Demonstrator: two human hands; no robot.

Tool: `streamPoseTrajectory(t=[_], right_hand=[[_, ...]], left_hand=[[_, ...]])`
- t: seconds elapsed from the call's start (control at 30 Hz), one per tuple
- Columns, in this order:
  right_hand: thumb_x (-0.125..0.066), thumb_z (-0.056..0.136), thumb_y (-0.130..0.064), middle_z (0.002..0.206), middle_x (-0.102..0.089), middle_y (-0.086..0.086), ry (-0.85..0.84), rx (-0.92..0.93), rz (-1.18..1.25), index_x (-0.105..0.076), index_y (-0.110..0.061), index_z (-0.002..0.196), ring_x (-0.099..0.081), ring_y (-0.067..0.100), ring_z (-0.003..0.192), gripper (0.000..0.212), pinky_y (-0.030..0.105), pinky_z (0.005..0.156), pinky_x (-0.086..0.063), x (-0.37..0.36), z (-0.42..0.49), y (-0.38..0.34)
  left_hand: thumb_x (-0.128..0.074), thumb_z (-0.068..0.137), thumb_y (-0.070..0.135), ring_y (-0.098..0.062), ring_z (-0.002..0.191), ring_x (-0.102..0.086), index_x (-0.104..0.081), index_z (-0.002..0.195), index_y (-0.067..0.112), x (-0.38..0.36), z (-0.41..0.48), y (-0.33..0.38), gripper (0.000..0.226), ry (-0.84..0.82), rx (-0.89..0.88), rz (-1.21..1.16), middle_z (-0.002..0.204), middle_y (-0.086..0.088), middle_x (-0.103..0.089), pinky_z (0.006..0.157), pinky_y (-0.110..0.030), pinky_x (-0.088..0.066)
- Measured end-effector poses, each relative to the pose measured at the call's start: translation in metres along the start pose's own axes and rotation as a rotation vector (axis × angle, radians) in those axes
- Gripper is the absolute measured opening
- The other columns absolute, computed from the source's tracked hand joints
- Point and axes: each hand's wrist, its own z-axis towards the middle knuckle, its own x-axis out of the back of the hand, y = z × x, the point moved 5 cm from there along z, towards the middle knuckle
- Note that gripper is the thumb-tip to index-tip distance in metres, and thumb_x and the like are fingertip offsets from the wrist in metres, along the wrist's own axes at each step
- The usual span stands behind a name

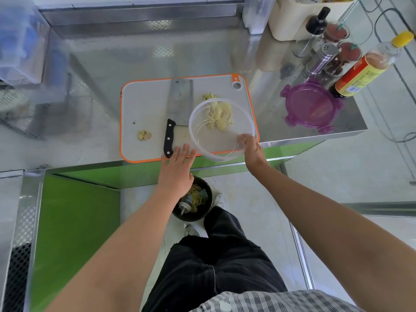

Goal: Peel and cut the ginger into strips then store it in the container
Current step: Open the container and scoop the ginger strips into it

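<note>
The ginger strips (217, 118) appear as a pale yellow pile inside the outline of the clear round container (191, 131), over the right half of the cutting board (144, 104). It cannot be determined whether the strips lie in the container or on the board beneath it. The right hand (253, 152) pinches the container's near-right rim, at the board's front right corner. The left hand (177, 170) is released, fingers straight, with the fingertips at the board's front edge just beside the butt of the cleaver (181, 100); contact is not confirmed. The cleaver lies flat along the board's centre, handle toward the front. A small ginger piece (144, 135) sits near the board's front left. The purple lid (311, 106) rests on the counter (101, 64) right of the board, beside a sauce bottle (364, 70).
</note>
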Motion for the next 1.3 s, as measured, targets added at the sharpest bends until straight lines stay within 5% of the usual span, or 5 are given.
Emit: streamPoseTrajectory(t=[0.8, 1.0, 1.07, 1.13, 1.3], right_hand=[[-0.013, 0.076, -0.039, 0.122, -0.049, 0.018, -0.011, 0.041, -0.090, -0.053, -0.004, 0.114, -0.046, 0.033, 0.111, 0.065, 0.037, 0.089, -0.034, 0.002, -0.025, -0.003], [-0.022, 0.079, -0.043, 0.108, -0.060, -0.008, 0.042, 0.117, 0.029, -0.057, -0.006, 0.113, -0.060, 0.018, 0.091, 0.061, 0.034, 0.081, -0.042, 0.008, -0.035, 0.002], [-0.026, 0.079, -0.041, 0.101, -0.061, -0.010, 0.004, 0.147, -0.020, -0.060, -0.007, 0.106, -0.061, 0.017, 0.073, 0.055, 0.031, 0.070, -0.041, 0.010, -0.040, 0.010], [-0.030, 0.080, -0.040, 0.098, -0.065, -0.001, -0.064, 0.176, -0.053, -0.058, -0.012, 0.107, -0.060, 0.019, 0.067, 0.048, 0.030, 0.064, -0.041, 0.010, -0.046, 0.017], [-0.037, 0.079, -0.043, 0.093, -0.068, 0.008, -0.306, 0.089, -0.093, -0.057, -0.014, 0.106, -0.059, 0.029, 0.068, 0.044, 0.031, 0.060, -0.043, 0.012, -0.048, 0.041]], left_hand=[[-0.045, 0.096, 0.028, -0.024, 0.147, -0.011, -0.015, 0.152, 0.022, 0.001, -0.006, -0.004, 0.064, 0.087, -0.048, -0.023, 0.160, -0.004, -0.015, 0.117, -0.054, -0.016], [-0.026, 0.096, 0.025, -0.023, 0.097, -0.052, -0.060, 0.112, 0.020, 0.029, -0.034, -0.014, 0.038, 0.576, 0.096, -0.592, 0.103, -0.001, -0.063, 0.089, -0.042, -0.044], [-0.022, 0.099, 0.041, -0.024, 0.089, -0.058, -0.059, 0.095, 0.021, 0.034, -0.040, -0.010, 0.043, 0.471, 0.288, -1.166, 0.093, -0.003, -0.064, 0.079, -0.042, -0.050], [-0.027, 0.098, 0.054, -0.020, 0.096, -0.062, -0.057, 0.106, 0.023, 0.032, -0.039, 0.006, 0.044, 0.136, 0.357, -1.612, 0.105, -0.002, -0.064, 0.073, -0.035, -0.052], [-0.049, 0.088, 0.025, -0.027, 0.095, -0.064, -0.043, 0.131, 0.022, 0.005, -0.053, 0.014, 0.043, -0.244, 0.375, -1.660, 0.115, -0.014, -0.060, 0.089, -0.053, -0.052]])
